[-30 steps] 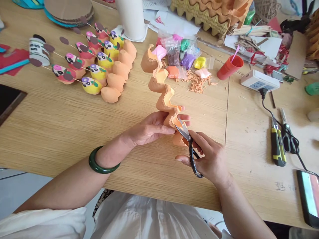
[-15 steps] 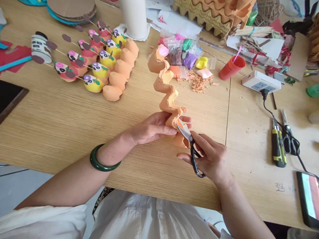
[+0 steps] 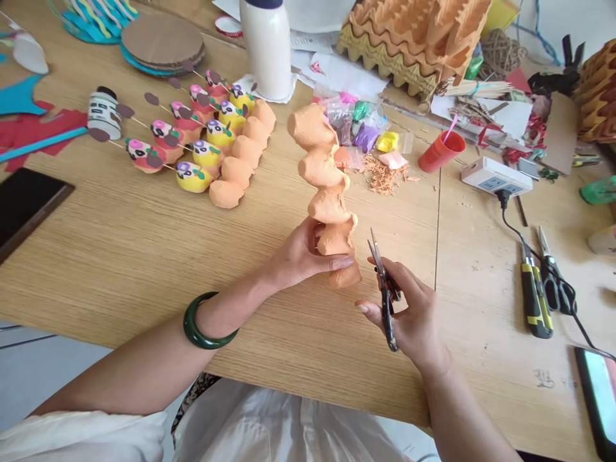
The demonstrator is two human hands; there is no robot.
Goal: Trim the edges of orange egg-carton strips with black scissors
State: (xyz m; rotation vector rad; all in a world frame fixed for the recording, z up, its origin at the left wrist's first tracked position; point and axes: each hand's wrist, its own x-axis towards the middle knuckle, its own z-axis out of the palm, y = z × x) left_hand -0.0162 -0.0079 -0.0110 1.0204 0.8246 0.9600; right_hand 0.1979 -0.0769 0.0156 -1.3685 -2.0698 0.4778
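An orange egg-carton strip point(image 3: 327, 205) with several cups in a row is held up over the wooden table point(image 3: 144, 256). My left hand point(image 3: 308, 253) grips it near its lower end, the thumb across the front and the other fingers partly hidden behind. Its cut edge faces right. Just to the right, apart from the strip, my right hand point(image 3: 409, 305) holds black-handled scissors point(image 3: 385, 289), blades upward and slightly parted. On the table to the left stands a carton piece point(image 3: 240, 163) with painted red and yellow bird-like figures point(image 3: 192, 176) beside its orange cups.
Bags of coloured clay point(image 3: 366, 131) and orange scraps point(image 3: 385, 174) lie beyond the strip. A red cup point(image 3: 441, 151), a power strip point(image 3: 496, 178), a utility knife point(image 3: 535, 298) and other scissors point(image 3: 553, 276) lie to the right. Stacked egg trays point(image 3: 414, 38) and a white bottle point(image 3: 267, 51) stand behind.
The scissors have come away from the strip's edge and turned more upright. My left hand has tilted the strip, so its rounded outer side shows more. The view has shifted slightly.
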